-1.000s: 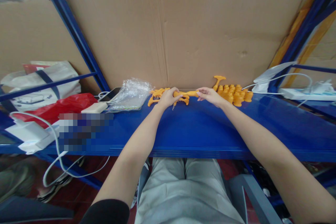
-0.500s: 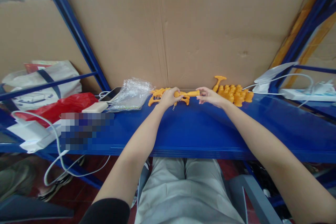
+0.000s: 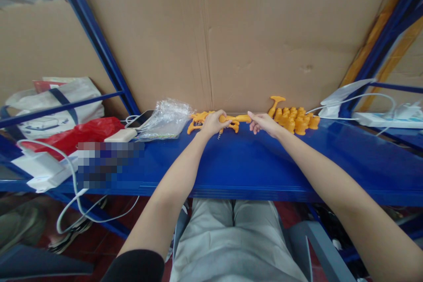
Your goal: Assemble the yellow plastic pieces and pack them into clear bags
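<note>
As the left hand (image 3: 212,124) clasps an orange piece (image 3: 243,118), the right hand (image 3: 263,124) curls at its end (grip unclear); seemingly two-handed adjustment, needing steadiness.

no readable text or numbers, only illegible dark marks (image 3: 65,120) on the white bag (image 3: 81,91)

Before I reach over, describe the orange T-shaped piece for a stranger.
On the blue shelf, beside the right hand, find the clustered orange pieces. The orange T-shaped piece is at their back-left edge; its wide crossbar sets it apart.
</note>
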{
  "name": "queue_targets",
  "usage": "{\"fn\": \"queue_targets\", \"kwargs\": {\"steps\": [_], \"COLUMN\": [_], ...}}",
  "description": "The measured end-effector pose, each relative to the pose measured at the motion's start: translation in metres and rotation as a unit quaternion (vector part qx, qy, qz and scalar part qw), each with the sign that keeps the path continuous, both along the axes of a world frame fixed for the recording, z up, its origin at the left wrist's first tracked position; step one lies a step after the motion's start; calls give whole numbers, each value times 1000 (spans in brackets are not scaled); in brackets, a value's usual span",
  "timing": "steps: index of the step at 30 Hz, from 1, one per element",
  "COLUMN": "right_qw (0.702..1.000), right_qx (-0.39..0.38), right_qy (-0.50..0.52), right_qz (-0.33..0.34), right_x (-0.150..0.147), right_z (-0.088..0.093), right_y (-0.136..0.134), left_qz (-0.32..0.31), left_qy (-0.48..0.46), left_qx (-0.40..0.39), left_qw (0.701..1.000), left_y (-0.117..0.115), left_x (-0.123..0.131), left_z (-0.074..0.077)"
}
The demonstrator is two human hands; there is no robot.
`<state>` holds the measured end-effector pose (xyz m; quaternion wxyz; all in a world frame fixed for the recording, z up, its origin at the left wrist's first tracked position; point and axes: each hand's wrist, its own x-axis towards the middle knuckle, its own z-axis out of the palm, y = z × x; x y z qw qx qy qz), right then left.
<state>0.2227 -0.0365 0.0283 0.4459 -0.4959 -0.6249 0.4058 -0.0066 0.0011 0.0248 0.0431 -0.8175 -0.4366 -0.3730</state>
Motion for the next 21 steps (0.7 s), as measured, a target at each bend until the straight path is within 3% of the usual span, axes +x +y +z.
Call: {"fn": "queue_targets", "kwargs": {"steps": [10, 21], "right_qw": [998, 1000], "right_qx": [-6, -4], "right_qy": [30, -2], "right_qz": [62, -17], "right_x": [8, 1], "right_z": [-1, 3], "right_y": [-2, 0], "left_qz": [17, 2], "left_qy": [7, -1], "left_qx": [-6, 6], "left_qw": [1000, 1000], "left_y": [-2, -7], "left_x": [1, 6], "left_z": [3, 4]}}
